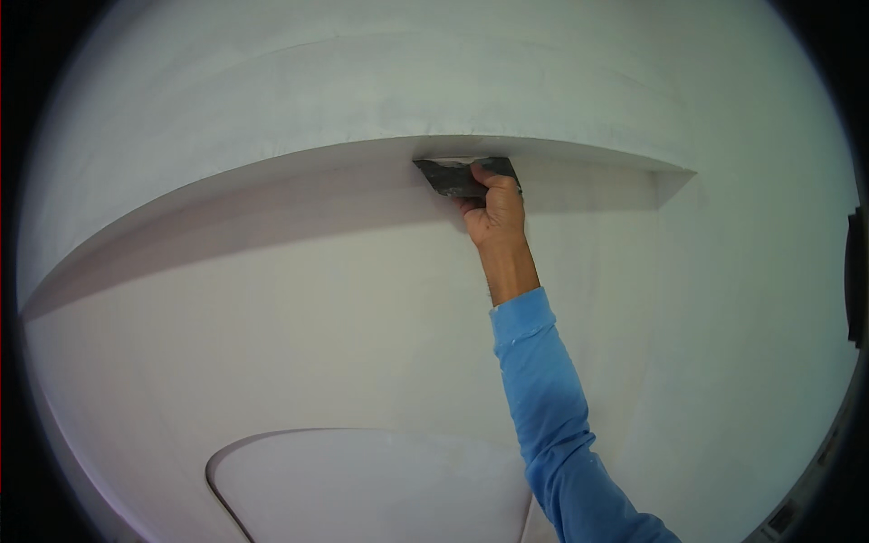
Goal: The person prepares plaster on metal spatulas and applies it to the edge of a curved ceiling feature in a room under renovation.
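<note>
Raised high in front of me, my right hand (493, 213) grips a dark, wide-bladed putty knife (453, 177), its thumb laid across the blade. Smears of pale material show on the metal. The blade's upper edge lies close to or against the underside of a white overhanging ledge (362, 152); exact contact is hard to make out. A blue sleeve covers my right forearm up to the wrist. My left hand is outside the picture.
Below the ledge stretches a pale wall (362, 317), with a round-cornered recessed panel (362, 484) low down. The ledge meets a side wall (751, 317) at the right. A dark object (854, 276) sits at the far right rim.
</note>
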Available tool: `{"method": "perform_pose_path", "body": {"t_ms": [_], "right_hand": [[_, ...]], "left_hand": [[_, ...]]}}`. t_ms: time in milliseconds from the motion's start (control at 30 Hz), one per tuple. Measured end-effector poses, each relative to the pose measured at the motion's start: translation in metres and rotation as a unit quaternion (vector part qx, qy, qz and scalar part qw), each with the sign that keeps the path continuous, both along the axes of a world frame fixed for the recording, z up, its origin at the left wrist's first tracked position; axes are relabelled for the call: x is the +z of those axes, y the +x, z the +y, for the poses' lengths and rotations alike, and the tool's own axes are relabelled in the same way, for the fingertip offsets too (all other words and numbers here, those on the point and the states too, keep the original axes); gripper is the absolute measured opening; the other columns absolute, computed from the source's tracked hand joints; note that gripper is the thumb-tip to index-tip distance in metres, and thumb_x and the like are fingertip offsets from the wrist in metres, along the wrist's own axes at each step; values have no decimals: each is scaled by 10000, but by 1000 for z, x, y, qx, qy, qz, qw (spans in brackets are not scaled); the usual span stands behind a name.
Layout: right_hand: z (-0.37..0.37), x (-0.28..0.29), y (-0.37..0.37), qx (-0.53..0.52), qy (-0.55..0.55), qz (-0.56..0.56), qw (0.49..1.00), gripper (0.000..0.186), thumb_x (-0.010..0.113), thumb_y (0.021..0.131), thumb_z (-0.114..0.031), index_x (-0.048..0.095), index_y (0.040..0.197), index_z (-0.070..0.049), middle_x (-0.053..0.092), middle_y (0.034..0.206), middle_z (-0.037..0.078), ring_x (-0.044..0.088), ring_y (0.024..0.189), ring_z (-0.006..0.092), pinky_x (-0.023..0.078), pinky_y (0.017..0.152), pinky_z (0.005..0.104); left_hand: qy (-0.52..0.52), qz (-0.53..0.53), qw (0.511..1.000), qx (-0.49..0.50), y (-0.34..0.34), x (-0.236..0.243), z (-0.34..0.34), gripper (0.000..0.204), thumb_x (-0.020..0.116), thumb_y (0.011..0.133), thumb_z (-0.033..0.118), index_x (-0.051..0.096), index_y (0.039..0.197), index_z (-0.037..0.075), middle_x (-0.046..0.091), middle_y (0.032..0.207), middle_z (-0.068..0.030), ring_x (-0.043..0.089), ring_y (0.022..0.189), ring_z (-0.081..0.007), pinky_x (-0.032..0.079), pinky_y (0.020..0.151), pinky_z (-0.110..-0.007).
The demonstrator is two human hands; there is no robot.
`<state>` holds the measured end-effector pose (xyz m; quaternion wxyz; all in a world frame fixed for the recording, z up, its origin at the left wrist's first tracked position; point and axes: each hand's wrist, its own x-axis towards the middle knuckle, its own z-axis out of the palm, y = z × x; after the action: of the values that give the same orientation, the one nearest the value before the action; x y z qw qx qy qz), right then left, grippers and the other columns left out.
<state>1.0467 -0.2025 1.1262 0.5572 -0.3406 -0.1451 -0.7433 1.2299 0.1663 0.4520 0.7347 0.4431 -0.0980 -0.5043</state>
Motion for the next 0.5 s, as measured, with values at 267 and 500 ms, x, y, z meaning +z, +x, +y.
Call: {"method": "perform_pose_path", "body": {"t_ms": [267,500], "right_hand": [[0,4,4,-8,3,-24,1000,372,579,792,80,495,1150,22,502,1175,158,521,1075,311,492,933,499],[31,-8,-6,25,-25,-11,999,336,568,812,70,457,1127,103,516,1153,216,568,1052,346,513,964,523]], "left_hand": [[3,-5,1000,-4,9,0,-4,291,608,908,230,568,1158,86,493,754,55,437,633,-70,372,559,-232],[3,-1,1000,-2,20,-8,-10,283,607,905,227,566,1144,81,493,747,49,439,625,-75,374,549,-236]]}}
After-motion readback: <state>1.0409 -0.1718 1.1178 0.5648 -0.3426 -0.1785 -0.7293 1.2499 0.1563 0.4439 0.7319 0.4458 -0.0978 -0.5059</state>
